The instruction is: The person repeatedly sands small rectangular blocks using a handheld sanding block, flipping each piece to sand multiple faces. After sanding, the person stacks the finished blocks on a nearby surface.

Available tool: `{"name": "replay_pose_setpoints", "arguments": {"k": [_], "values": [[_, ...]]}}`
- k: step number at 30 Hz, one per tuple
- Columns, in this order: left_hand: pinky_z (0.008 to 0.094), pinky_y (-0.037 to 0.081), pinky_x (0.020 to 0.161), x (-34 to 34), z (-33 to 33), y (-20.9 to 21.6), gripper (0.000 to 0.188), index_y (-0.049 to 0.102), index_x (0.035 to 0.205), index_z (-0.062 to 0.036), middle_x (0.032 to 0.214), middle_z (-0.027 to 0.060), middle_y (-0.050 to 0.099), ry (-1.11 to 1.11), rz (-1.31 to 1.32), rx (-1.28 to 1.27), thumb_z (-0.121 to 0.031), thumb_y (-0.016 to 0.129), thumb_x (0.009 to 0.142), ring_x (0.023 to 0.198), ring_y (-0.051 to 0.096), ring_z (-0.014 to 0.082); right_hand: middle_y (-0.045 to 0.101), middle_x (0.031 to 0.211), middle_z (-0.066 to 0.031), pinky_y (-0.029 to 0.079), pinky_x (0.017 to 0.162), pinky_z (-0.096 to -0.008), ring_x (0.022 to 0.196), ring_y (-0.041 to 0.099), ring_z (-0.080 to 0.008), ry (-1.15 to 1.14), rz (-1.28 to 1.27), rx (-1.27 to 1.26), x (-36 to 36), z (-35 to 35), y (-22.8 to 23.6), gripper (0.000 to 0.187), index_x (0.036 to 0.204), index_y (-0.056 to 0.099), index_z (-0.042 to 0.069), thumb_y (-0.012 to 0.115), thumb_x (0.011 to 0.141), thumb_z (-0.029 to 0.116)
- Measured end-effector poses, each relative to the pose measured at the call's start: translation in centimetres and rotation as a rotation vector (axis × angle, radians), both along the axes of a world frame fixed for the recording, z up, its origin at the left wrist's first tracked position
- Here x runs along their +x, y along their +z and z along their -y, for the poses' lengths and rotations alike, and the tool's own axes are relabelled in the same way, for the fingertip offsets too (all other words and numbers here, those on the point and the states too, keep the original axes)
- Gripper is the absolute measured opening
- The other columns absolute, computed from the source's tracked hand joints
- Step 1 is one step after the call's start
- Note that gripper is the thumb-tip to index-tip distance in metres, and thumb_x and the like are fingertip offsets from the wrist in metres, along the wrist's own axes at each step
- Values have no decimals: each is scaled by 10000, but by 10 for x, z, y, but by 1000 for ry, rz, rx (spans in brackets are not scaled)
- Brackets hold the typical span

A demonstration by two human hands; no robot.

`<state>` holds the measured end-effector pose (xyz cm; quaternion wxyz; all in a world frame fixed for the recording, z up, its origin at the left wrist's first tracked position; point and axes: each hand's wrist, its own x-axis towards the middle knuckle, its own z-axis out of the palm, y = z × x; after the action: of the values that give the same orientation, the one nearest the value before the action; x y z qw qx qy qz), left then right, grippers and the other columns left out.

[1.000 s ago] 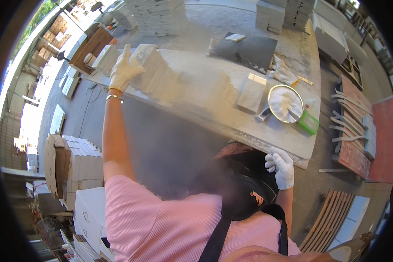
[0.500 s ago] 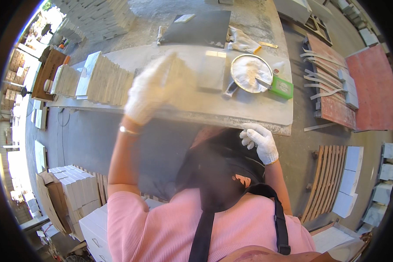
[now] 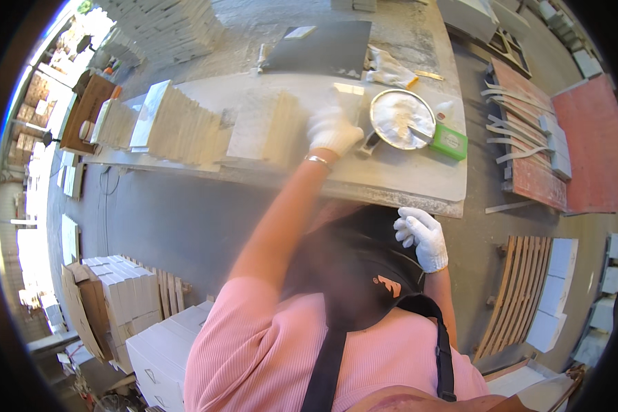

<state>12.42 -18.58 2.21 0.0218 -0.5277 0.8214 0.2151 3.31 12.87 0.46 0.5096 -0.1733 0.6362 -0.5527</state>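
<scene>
My left hand (image 3: 333, 132), in a white knitted glove and blurred by motion, is over the table beside a stack of flat pale tiles (image 3: 261, 127). A pale flat tile (image 3: 350, 103) lies partly behind the hand. Whether these fingers hold anything is not visible. Just right of the hand, a tool with a flat end (image 3: 369, 145) rests against a round tub (image 3: 372, 118) of white powder or paste. My right hand (image 3: 422, 240), also gloved, hangs in front of the table's near edge. Its fingers are loosely bent and apart, with nothing in them.
More tile stacks (image 3: 178, 127) line the table's left side. A green box (image 3: 450, 142) touches the tub. Farther back lie a dark sheet (image 3: 319, 49) and a crumpled white glove (image 3: 389, 69). A slatted wooden pallet (image 3: 511, 295) stands on the floor at right.
My left hand has swung right, from the tile stack to beside the tub. My right hand keeps nearly the same pose; the whole view has shifted slightly.
</scene>
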Motion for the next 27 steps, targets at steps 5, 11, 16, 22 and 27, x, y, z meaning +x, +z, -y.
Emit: {"name": "replay_pose_setpoints", "arguments": {"k": [5,11,16,22,27], "values": [[448,575,939,17,-6,25,1161,197,1630,-4,1343,264,612,161,-214,-48,-373,786,700,1168,674,373,743,986,-122,495,594,-239,738,673,-143,11,-26,-53,0,11,0,350,1273,665,-28,622,1018,209],[441,544,977,53,-42,56,982,444,1471,-31,1299,236,621,342,-610,181,-349,878,651,1193,645,371,742,1052,-118,500,655,-244,817,679,-144,93,2,-84,9,37,17,410,1348,628,-17,624,1013,220],[472,510,1018,77,-109,37,989,423,1498,-31,1359,231,554,142,-780,-19,-335,871,670,1230,600,392,707,1181,-117,503,767,-262,947,665,-146,22,-80,-221,28,77,32,517,1461,541,-30,604,1026,243],[437,495,1070,92,-147,15,1174,61,1666,-39,1585,239,403,-104,-835,166,-184,834,794,1286,578,333,667,1318,-120,445,1079,-349,1215,613,-207,-80,49,-266,28,83,44,437,1412,583,-51,583,1018,139],[397,481,1068,96,-128,-3,621,349,1585,25,1508,183,534,219,-1424,1269,-178,555,1035,1315,550,256,694,1226,-112,503,949,-313,1094,655,-177,-91,90,-275,22,66,39,428,1371,600,-59,574,1033,202]]}}
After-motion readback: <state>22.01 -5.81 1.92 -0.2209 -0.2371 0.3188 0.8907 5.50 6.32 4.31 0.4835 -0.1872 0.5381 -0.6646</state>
